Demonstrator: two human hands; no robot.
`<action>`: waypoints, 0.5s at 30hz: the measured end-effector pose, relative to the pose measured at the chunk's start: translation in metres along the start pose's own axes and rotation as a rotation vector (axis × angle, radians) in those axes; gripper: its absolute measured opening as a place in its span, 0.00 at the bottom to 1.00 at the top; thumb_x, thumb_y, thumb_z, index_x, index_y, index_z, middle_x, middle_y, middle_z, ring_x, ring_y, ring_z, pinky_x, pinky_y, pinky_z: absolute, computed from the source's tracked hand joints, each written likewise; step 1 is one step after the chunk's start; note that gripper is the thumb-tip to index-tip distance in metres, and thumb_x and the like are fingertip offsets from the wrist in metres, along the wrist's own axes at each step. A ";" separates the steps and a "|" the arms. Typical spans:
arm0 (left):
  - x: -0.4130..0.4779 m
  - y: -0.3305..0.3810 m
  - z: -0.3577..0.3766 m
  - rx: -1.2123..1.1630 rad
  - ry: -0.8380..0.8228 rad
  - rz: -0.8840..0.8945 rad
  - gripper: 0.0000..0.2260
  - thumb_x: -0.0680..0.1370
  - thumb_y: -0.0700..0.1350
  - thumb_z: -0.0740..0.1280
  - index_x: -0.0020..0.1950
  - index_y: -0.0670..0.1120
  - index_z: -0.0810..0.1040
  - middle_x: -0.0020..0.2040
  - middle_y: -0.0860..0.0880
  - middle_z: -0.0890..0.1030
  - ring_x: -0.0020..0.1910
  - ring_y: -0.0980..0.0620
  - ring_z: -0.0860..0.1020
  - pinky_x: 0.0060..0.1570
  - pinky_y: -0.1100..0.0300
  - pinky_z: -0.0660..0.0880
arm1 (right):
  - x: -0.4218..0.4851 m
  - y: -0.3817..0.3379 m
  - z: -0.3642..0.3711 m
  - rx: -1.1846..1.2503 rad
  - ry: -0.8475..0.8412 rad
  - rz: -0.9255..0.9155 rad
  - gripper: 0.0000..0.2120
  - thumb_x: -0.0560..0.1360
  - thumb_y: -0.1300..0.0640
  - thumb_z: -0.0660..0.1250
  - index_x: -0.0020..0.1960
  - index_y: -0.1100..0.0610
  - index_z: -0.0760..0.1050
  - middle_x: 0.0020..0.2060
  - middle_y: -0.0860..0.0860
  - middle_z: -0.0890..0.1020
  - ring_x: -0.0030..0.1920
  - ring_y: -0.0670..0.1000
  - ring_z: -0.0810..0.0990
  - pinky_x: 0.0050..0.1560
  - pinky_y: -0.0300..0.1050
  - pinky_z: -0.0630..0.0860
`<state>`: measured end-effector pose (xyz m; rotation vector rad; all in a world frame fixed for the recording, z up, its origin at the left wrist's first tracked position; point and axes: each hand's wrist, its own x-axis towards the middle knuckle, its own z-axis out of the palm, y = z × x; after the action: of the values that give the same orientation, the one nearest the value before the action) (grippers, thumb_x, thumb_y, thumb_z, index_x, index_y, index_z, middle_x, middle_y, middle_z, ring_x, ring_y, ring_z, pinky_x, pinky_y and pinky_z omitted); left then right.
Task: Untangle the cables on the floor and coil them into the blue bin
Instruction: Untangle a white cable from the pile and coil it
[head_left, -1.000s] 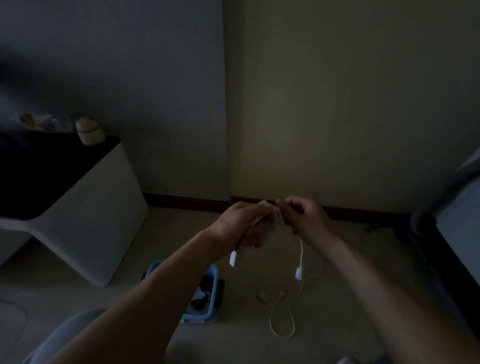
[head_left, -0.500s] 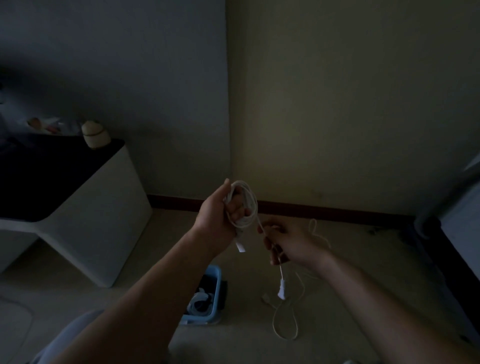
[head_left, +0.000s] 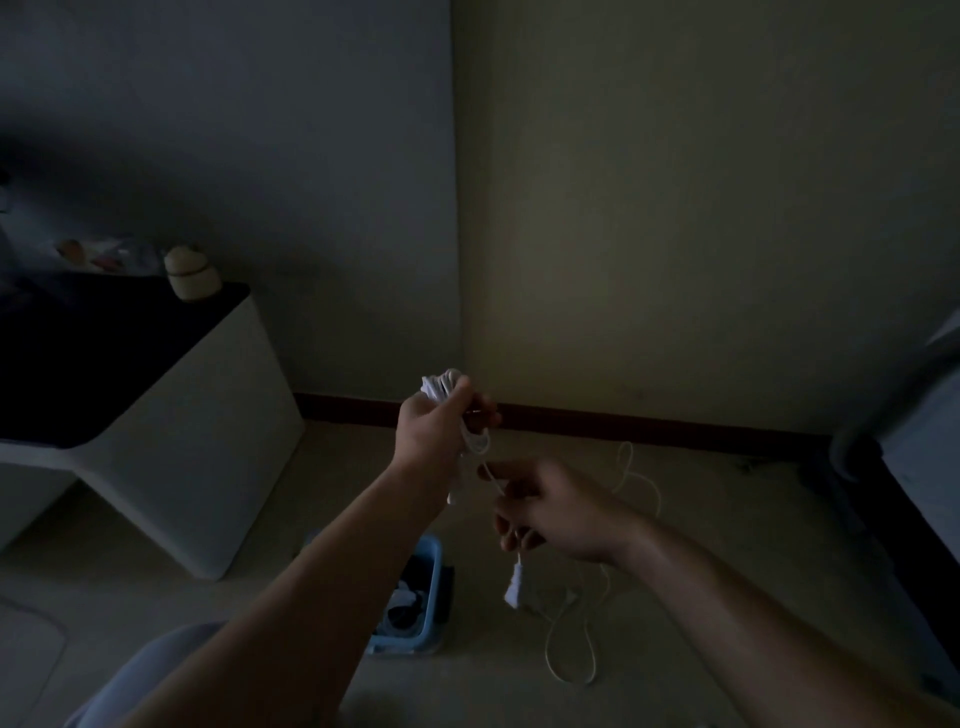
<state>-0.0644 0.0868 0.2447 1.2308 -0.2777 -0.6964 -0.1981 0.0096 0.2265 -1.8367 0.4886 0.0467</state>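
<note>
Clutches the white cable (head_left: 441, 384), nearly all coiled, in the closed left grip (head_left: 434, 423) above the blue bin (head_left: 434, 553), pinches its plug tail in the right grip (head_left: 563, 514), and apparently has yet to drop it in or gather the loose cable (head_left: 571, 660) on the floor right of the bin.

White cabinet (head_left: 208, 467) — small jar (head_left: 191, 274) on top.
</note>
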 end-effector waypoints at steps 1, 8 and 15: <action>-0.001 -0.001 0.001 0.031 -0.007 0.024 0.09 0.81 0.42 0.66 0.41 0.43 0.78 0.35 0.47 0.83 0.34 0.51 0.82 0.43 0.52 0.76 | 0.002 0.001 0.000 0.013 0.009 0.023 0.17 0.82 0.60 0.62 0.70 0.53 0.68 0.39 0.51 0.82 0.37 0.48 0.82 0.39 0.43 0.77; -0.012 -0.005 0.008 0.487 -0.135 0.137 0.10 0.83 0.44 0.62 0.48 0.41 0.80 0.42 0.46 0.86 0.42 0.51 0.85 0.42 0.57 0.80 | 0.003 -0.004 -0.003 -0.095 0.041 -0.015 0.07 0.80 0.60 0.64 0.44 0.55 0.78 0.32 0.46 0.82 0.28 0.43 0.74 0.35 0.42 0.72; 0.000 -0.016 -0.003 0.930 -0.037 0.199 0.11 0.81 0.50 0.65 0.49 0.42 0.73 0.42 0.47 0.79 0.43 0.46 0.80 0.44 0.48 0.80 | 0.005 0.001 -0.005 0.051 0.069 -0.063 0.17 0.72 0.58 0.74 0.59 0.56 0.77 0.45 0.55 0.85 0.38 0.48 0.82 0.40 0.47 0.79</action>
<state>-0.0679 0.0860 0.2291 2.0315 -0.8013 -0.4080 -0.1955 0.0030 0.2261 -1.8073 0.4756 -0.0709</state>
